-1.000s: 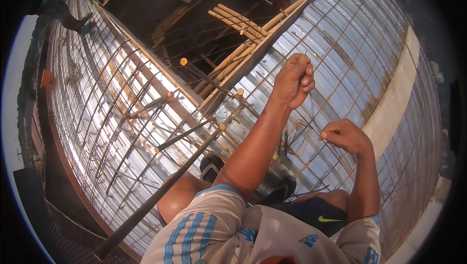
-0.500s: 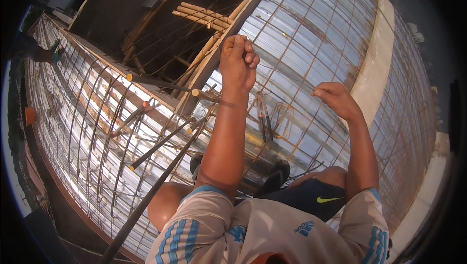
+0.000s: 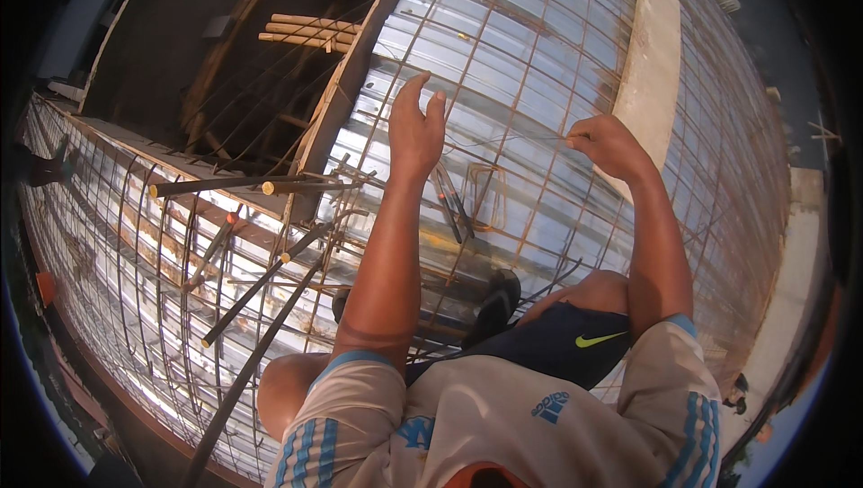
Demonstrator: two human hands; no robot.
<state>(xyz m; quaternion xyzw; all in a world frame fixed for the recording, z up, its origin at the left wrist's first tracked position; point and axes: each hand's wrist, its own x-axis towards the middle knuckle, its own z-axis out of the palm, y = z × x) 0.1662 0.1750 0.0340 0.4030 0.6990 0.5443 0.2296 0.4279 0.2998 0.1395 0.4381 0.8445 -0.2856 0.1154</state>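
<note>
My left hand point(image 3: 416, 133) is raised over the steel mesh point(image 3: 512, 107), fingers stretched out and thumb apart, gripping nothing that I can see. Level with it on the right, my right hand point(image 3: 613, 148) is closed in a pinch on the end of a thin wire point(image 3: 517, 137). The wire runs slackly leftward toward my left hand, and its far end is hard to make out. Just below the left hand, dark-handled pincers point(image 3: 452, 205) lie on the mesh. Beside them rest bent wire loops point(image 3: 486, 193).
Thick bars with yellow ends point(image 3: 207, 185) stick out at the left. Beyond a wooden edge point(image 3: 315, 133) lies a deep opening with bamboo poles point(image 3: 310, 31). A pale concrete strip point(image 3: 653, 39) crosses the ribbed metal deck. Another person's limb point(image 3: 45, 169) shows far left.
My left hand has gone from closed to open fingers. My right hand stays pinched, with the wire now visible running from it. The whole view has shifted, moving the scene leftward.
</note>
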